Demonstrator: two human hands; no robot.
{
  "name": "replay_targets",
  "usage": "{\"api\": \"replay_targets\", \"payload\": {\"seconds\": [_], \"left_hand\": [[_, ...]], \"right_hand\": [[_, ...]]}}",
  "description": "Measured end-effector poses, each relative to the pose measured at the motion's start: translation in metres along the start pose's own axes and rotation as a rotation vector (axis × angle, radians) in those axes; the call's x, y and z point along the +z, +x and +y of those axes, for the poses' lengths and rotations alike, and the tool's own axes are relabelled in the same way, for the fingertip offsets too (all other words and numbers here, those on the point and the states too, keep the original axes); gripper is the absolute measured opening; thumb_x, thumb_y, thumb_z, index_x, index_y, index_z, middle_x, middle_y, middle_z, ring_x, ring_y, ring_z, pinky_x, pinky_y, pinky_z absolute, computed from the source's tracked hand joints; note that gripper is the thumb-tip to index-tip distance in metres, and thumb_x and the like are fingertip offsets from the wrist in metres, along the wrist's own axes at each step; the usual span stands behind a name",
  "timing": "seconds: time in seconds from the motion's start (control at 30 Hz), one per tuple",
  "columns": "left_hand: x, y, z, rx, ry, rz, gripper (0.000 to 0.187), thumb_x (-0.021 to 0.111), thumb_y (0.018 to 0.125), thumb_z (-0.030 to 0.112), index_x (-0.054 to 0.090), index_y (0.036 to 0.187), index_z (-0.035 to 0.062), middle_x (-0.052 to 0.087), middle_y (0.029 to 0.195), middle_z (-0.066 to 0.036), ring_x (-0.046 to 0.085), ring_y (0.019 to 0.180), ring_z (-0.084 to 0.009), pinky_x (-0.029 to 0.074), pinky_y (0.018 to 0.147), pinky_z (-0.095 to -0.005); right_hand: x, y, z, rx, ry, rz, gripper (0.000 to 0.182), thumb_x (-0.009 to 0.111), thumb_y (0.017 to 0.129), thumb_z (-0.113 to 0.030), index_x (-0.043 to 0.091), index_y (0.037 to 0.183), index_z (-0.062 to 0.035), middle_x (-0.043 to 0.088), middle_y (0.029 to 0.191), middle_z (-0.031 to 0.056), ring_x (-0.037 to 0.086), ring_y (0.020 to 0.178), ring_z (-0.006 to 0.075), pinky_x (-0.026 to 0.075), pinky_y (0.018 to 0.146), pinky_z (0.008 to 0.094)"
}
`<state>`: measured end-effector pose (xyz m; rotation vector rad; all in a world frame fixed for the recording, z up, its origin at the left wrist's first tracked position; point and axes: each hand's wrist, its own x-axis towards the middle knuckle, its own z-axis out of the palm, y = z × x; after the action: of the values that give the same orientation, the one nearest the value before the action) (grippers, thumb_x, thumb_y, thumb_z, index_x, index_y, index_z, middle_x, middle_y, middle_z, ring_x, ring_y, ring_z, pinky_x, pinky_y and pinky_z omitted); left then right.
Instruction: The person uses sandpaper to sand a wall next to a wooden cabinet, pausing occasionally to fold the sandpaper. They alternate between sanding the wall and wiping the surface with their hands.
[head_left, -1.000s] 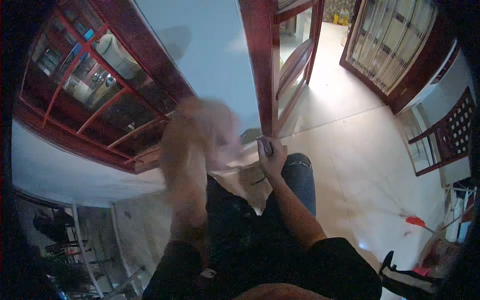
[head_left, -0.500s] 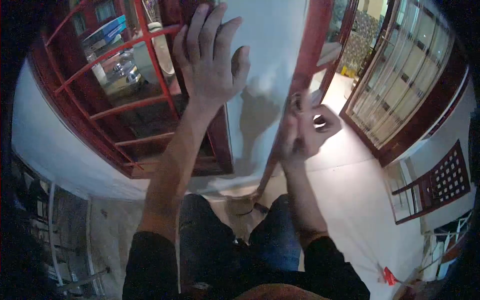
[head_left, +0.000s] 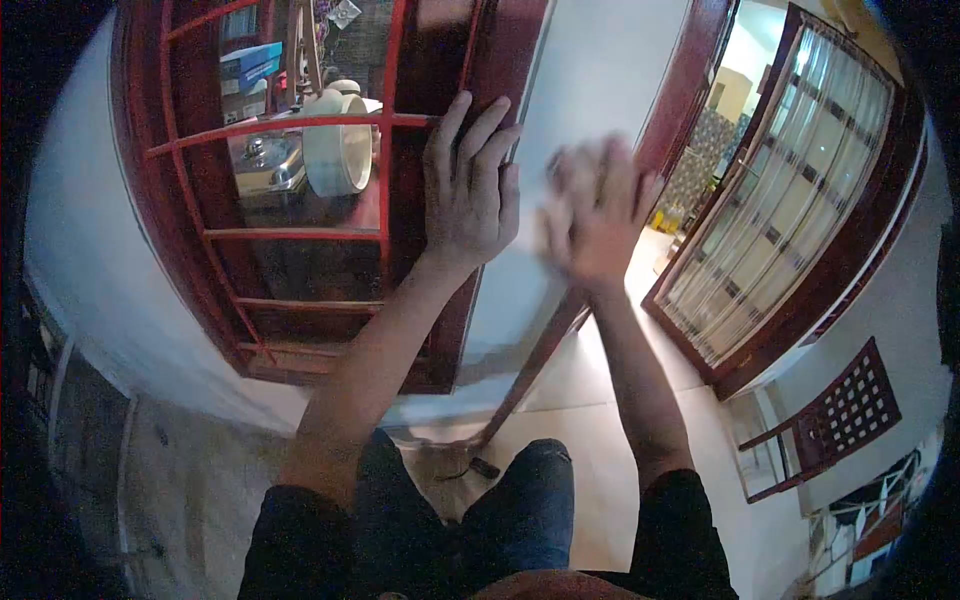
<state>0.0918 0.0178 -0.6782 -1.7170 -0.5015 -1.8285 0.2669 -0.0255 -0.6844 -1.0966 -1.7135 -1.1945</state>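
My left hand [head_left: 468, 195] is raised with its fingers stretched and slightly apart, back toward me. It overlaps the dark red window frame [head_left: 415, 210] in this view, near where the frame meets the pale blue wall [head_left: 580, 70]. My right hand [head_left: 600, 215], somewhat smeared by motion, is held up in front of the wall beside the red door frame [head_left: 680, 85]. Its fingers are spread, and nothing shows in it. Both forearms reach up from dark sleeves.
Behind the red window bars [head_left: 300, 122] stand a white bucket-like container [head_left: 338, 155] and a blue box [head_left: 250, 65]. To the right, an open door with a curtained panel [head_left: 790, 190] leads to a lit room. A wooden chair [head_left: 850, 415] stands on the tiled floor [head_left: 640, 500].
My right hand has gone from a curled, ring-like shape to spread fingers and risen slightly. My left hand appears lower and further right. The whole view has shifted.
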Motion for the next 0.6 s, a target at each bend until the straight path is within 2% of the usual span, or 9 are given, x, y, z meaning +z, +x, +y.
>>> {"api": "replay_targets", "payload": {"seconds": [0.03,0.17,0.23,0.27,0.3,0.37,0.43,0.5,0.6], "left_hand": [[-0.002,0.000,0.000,-0.004,-0.015,-0.001,0.035,0.051,0.091,0.010,0.047,0.126,0.0046,0.046,0.140,-0.014,0.036,0.134,-0.0404,0.030,0.108,-0.0552],[0.001,-0.003,-0.005,0.022,-0.062,0.054,0.038,0.052,0.089,0.007,0.046,0.126,0.0053,0.047,0.138,-0.015,0.037,0.133,-0.0408,0.031,0.107,-0.0549],[0.001,-0.003,-0.003,-0.007,-0.068,0.040,0.036,0.056,0.085,-0.001,0.045,0.119,0.0036,0.051,0.133,-0.017,0.038,0.132,-0.0415,0.030,0.109,-0.0524],[0.000,-0.004,-0.004,-0.005,-0.072,0.036,0.046,0.056,0.080,0.001,0.046,0.124,0.0054,0.048,0.136,-0.016,0.038,0.133,-0.0404,0.032,0.106,-0.0547],[0.001,-0.006,-0.004,-0.001,-0.059,0.044,0.046,0.056,0.080,0.001,0.046,0.124,0.0054,0.048,0.136,-0.016,0.038,0.133,-0.0404,0.032,0.106,-0.0547],[0.007,-0.007,-0.005,-0.013,-0.050,0.031,0.047,0.056,0.078,0.000,0.047,0.124,0.0060,0.048,0.136,-0.016,0.037,0.134,-0.0405,0.032,0.105,-0.0554],[0.008,-0.006,-0.006,0.006,-0.051,0.050,0.048,0.056,0.076,0.002,0.048,0.124,0.0072,0.045,0.138,-0.015,0.035,0.136,-0.0405,0.032,0.105,-0.0571],[0.002,-0.007,0.000,-0.041,0.004,-0.039,0.051,0.059,0.074,0.004,0.050,0.124,0.0079,0.043,0.140,-0.015,0.033,0.137,-0.0402,0.032,0.105,-0.0585],[-0.004,-0.004,0.005,-0.061,-0.007,-0.061,0.048,0.058,0.075,0.004,0.052,0.122,0.0072,0.043,0.138,-0.015,0.031,0.137,-0.0403,0.029,0.108,-0.0569]], "right_hand": [[-0.001,0.022,0.004,0.122,0.046,0.096,0.064,0.059,0.088,-0.044,0.042,0.146,-0.0201,0.025,0.155,0.0208,0.022,0.144,0.0373,0.012,0.114,0.0597],[0.004,0.048,-0.003,0.183,-0.029,0.207,0.067,0.053,0.091,-0.045,0.037,0.148,-0.0161,0.022,0.156,0.0224,0.019,0.145,0.0391,0.006,0.114,0.0604],[0.014,0.012,-0.017,0.194,-0.115,0.156,0.077,0.055,0.086,-0.057,0.039,0.147,-0.0128,0.026,0.154,0.0213,0.022,0.144,0.0371,0.007,0.114,0.0619],[0.021,-0.016,-0.021,0.149,-0.175,0.030,0.081,0.053,0.086,-0.059,0.038,0.147,-0.0086,0.028,0.154,0.0207,0.023,0.143,0.0369,0.007,0.114,0.0615],[0.028,-0.042,-0.023,0.102,-0.240,-0.095,0.085,0.052,0.085,-0.061,0.037,0.146,-0.0044,0.029,0.153,0.0200,0.024,0.143,0.0366,0.007,0.115,0.0611],[0.037,-0.066,-0.015,0.020,-0.247,-0.057,0.086,0.053,0.085,-0.062,0.036,0.146,-0.0032,0.031,0.153,0.0195,0.025,0.142,0.0358,0.007,0.115,0.0609],[0.034,-0.064,-0.006,-0.052,-0.257,-0.036,0.088,0.054,0.084,-0.062,0.035,0.146,-0.0019,0.033,0.152,0.0190,0.027,0.142,0.0349,0.007,0.115,0.0607],[0.014,-0.038,-0.003,-0.091,-0.164,-0.187,0.088,0.054,0.084,-0.062,0.034,0.147,-0.0038,0.034,0.151,0.0181,0.028,0.141,0.0325,0.007,0.116,0.0596],[0.009,0.001,-0.001,-0.028,-0.088,-0.028,0.089,0.052,0.085,-0.061,0.029,0.150,-0.0044,0.024,0.157,0.0178,0.018,0.147,0.0325,0.002,0.115,0.0590]]}}
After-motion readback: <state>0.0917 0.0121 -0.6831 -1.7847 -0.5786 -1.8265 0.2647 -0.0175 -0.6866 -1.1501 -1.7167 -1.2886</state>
